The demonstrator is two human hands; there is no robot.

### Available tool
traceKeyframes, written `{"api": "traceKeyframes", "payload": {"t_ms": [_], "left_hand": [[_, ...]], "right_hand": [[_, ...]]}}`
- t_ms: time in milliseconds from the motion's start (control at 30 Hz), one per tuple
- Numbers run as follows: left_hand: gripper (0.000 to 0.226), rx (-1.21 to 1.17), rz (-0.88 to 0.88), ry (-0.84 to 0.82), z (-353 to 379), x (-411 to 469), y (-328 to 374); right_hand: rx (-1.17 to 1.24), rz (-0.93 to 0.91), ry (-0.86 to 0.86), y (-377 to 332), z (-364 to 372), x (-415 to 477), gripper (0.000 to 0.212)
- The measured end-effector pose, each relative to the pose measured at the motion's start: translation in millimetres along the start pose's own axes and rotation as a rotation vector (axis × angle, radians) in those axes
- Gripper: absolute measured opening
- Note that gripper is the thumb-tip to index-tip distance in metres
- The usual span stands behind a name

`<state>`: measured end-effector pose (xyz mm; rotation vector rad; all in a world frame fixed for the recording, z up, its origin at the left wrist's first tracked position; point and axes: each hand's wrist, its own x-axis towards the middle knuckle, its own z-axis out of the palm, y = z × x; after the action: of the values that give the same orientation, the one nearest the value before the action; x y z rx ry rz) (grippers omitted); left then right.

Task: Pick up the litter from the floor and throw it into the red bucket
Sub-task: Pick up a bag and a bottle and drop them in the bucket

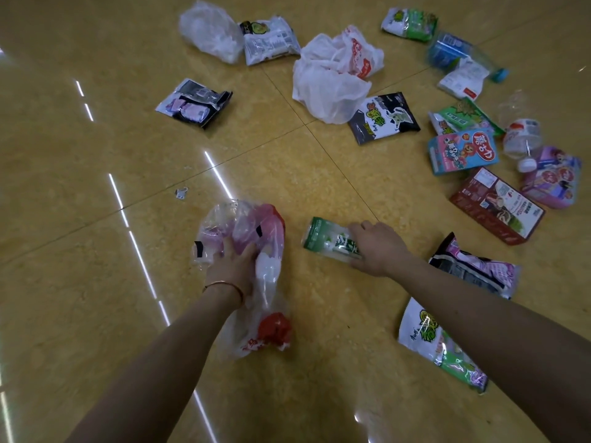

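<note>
Yellow glossy floor tiles (96,219) carry scattered litter. Left grip (235,263) is curled round a crumpled clear-and-red plastic bag (271,225) lying on the floor. Right grip (374,247) closes on a green-and-white plastic packet (319,236) just beside it.

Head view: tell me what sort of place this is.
Probably an indoor room, kind unclear: the glossy yellow tiled floor shows strip-light reflections, and litter such as a white plastic bag and a red carton lies scattered on it.

Glossy polished floor tiles (96,193), thin crinkled clear plastic bag (246,228), shiny foil wrappers (383,118)
</note>
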<state>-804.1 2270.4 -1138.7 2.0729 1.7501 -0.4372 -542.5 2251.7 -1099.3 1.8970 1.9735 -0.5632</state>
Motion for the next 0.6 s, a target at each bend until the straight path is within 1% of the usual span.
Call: {"api": "traceKeyframes", "payload": {"t_ms": [100, 167, 267, 433, 600], "left_hand": [[0.056, 0.033, 0.058, 0.062, 1, -3, -6], [0.053, 0.025, 0.103, 0.092, -2, -5, -11], [0.044, -0.064, 0.109, 0.157, -23, -7, -17], [0.026, -0.268, 0.051, 0.339, -86, -20, -19], [0.024, -0.387, 0.060, 0.427, -173, -69, -17]], "right_hand": [[0.032, 0.017, 0.009, 2, -6, -3, 0.064], [0.039, 0.018, 0.009, 3, -6, -6, 0.066], [0.083, 0.030, 0.035, 5, -10, -10, 0.070], [0.293, 0.081, 0.154, 5, -48, -19, 0.072], [0.408, 0.065, 0.228, -9, -123, -54, 0.064]]}}
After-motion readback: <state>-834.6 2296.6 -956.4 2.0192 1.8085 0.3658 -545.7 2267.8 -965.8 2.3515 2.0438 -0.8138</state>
